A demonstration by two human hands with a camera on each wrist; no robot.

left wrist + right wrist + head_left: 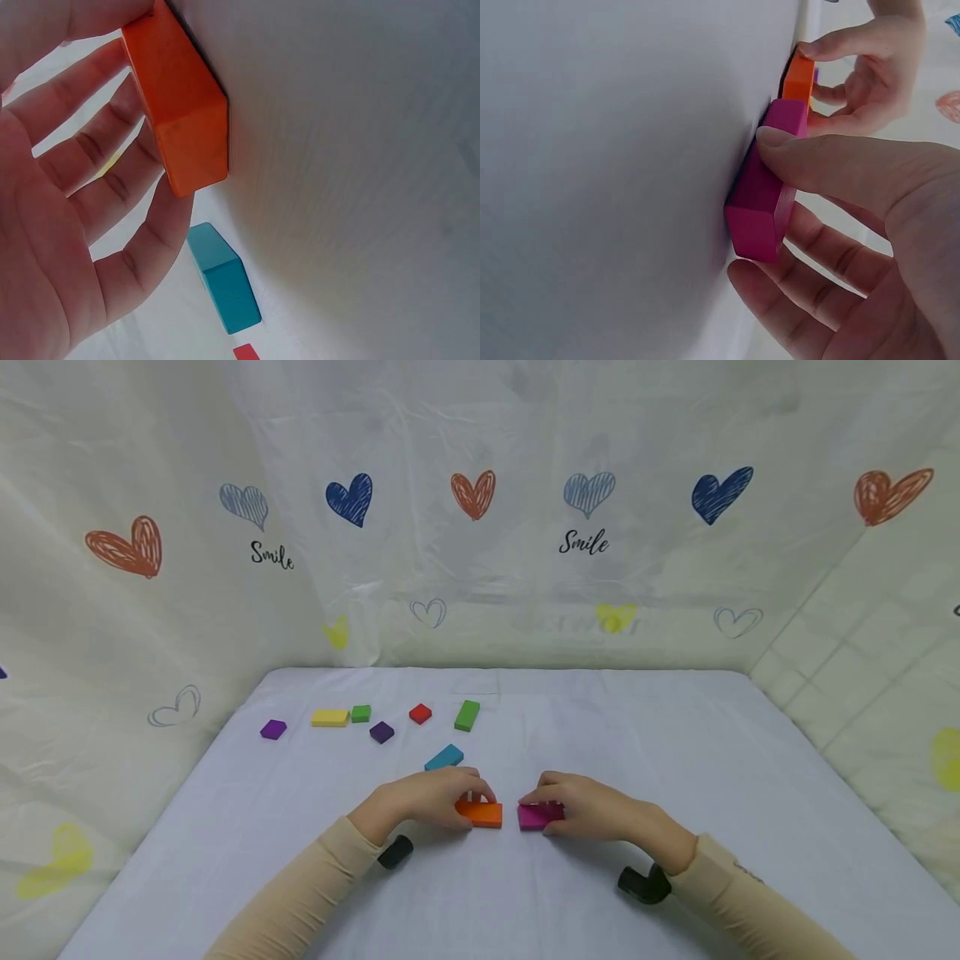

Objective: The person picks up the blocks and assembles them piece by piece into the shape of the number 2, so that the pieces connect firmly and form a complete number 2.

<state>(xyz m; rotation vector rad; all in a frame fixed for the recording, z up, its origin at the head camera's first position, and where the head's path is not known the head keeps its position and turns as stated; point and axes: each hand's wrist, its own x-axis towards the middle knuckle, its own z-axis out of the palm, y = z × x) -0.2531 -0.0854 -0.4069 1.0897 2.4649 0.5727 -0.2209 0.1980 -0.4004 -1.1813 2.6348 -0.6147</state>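
Note:
My left hand (pixel 438 799) pinches an orange block (pixel 483 815) between thumb and fingers, low at the white tabletop. In the left wrist view the fingers curl behind that orange block (pixel 184 112). Across a small gap to the right, my right hand (pixel 588 806) grips a magenta block (pixel 536 817). The right wrist view shows the thumb on one long side of the magenta block (pixel 765 187) and the fingers on the far side. A blue block (pixel 445 757) lies just beyond the left hand, touching neither hand as far as the left wrist view shows.
Farther back on the white cloth (pixel 637 735) lie a green block (pixel 467 716), a red block (pixel 420 714), a dark purple block (pixel 382 732), a small green block (pixel 361 713), a yellow block (pixel 330 718) and a purple block (pixel 273 729). A heart-printed curtain (pixel 525 568) hangs behind.

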